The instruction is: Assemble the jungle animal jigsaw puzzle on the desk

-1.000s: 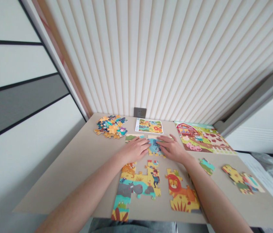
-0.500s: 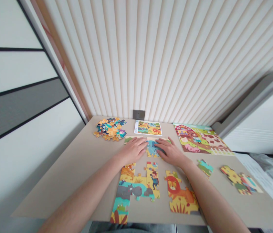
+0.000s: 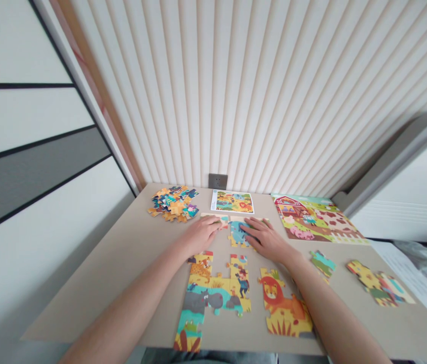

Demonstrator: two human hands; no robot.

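My left hand [image 3: 205, 233] lies palm down with its fingers stretched over a pale puzzle piece [image 3: 224, 219], most of which it hides. Beside it, the fingers of my right hand [image 3: 265, 237] rest spread on the right part of a joined blue elephant section [image 3: 237, 235]. A narrow gap separates the two. Nearer me lies a joined hippo section [image 3: 213, 299] with a leopard, a frog and a small figure. The lion section [image 3: 282, 306] sits apart, left of my right forearm.
A heap of loose puzzle pieces [image 3: 175, 203] is at the back left. The picture card [image 3: 233, 201] lies behind my hands, and a farm puzzle [image 3: 314, 218] at the back right. Green-blue pieces [image 3: 323, 263] and a yellow cluster [image 3: 365, 275] lie to the right.
My left hand has shifted slightly left, away from the elephant section, and more of the pale piece shows by its fingertips. My right hand has stayed on the elephant section.
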